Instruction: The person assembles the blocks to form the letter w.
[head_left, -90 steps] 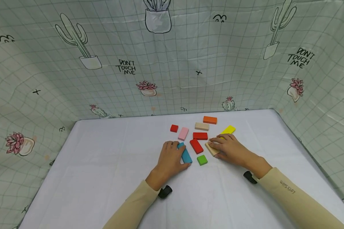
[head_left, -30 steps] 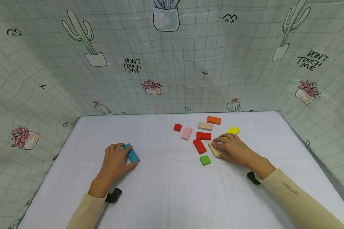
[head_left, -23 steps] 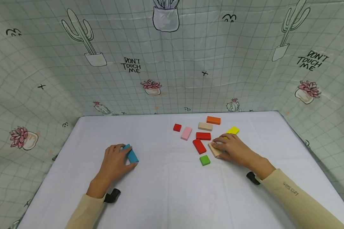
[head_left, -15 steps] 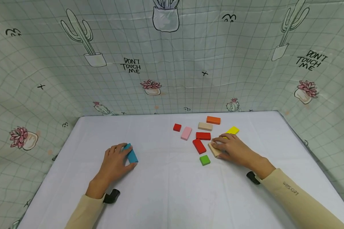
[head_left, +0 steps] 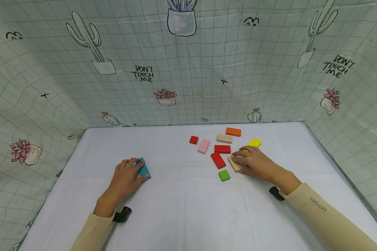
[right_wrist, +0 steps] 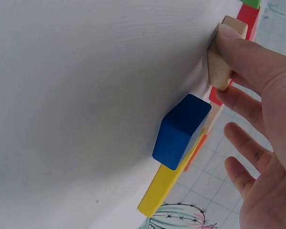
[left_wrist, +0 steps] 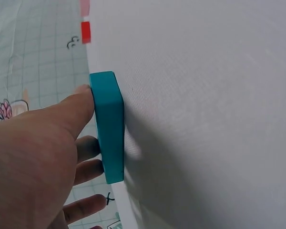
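Note:
At the left of the table, my left hand (head_left: 124, 180) is over a light blue block (head_left: 145, 169). In the left wrist view its thumb and fingertips touch one side of the block (left_wrist: 109, 129) without wrapping round it. Toward the right, my right hand (head_left: 257, 164) pinches a bare wooden block (right_wrist: 222, 57) between thumb and forefinger, one at each end, while the other fingers spread. A dark blue block (right_wrist: 183, 131) stands below this hand in the right wrist view and is hidden in the head view.
Around the wooden block lie a green block (head_left: 224, 175), two longer red blocks (head_left: 218, 160), a yellow one (head_left: 254, 142), a pink one (head_left: 203, 146), a beige one (head_left: 224, 138), an orange one (head_left: 233, 132) and a small red one (head_left: 193, 140). A patterned curtain (head_left: 191, 69) encloses the white table (head_left: 182, 216).
Over three seconds my left hand has carried the light blue block leftward from the group. Lately its thumb has shifted inward from the near end. My right hand stays at the wooden block.

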A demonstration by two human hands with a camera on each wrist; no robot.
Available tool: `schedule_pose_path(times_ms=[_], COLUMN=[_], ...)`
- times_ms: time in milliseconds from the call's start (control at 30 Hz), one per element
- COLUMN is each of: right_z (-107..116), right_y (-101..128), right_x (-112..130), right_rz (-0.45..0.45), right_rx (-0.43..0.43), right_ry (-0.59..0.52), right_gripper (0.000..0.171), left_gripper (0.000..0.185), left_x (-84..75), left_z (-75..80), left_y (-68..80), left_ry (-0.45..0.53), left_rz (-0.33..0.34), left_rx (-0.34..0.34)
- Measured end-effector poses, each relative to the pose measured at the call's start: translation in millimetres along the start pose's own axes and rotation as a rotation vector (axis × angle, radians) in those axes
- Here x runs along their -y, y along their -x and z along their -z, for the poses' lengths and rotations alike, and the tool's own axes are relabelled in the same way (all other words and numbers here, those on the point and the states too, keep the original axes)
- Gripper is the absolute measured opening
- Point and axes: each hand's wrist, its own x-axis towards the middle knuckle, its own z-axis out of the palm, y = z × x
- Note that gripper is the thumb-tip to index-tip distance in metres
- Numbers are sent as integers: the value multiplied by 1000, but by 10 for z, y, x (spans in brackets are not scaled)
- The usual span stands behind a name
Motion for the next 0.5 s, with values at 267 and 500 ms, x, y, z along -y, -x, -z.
schedule_pose_path(times_ms=[267,500], right_z=[12,113], right_y=[2,-17], right_x=[12,37], right_rz=[-2,-12], right_rx=[-17,-42], right_ry=[-26,-15], right_gripper=[55,53], left_gripper=[55,52], left_x=[-8,-4], left_z=[-3,-7], left_y=[8,9], left_ry=[-7,-33], left_rz=[14,17], left_rx=[17,-4])
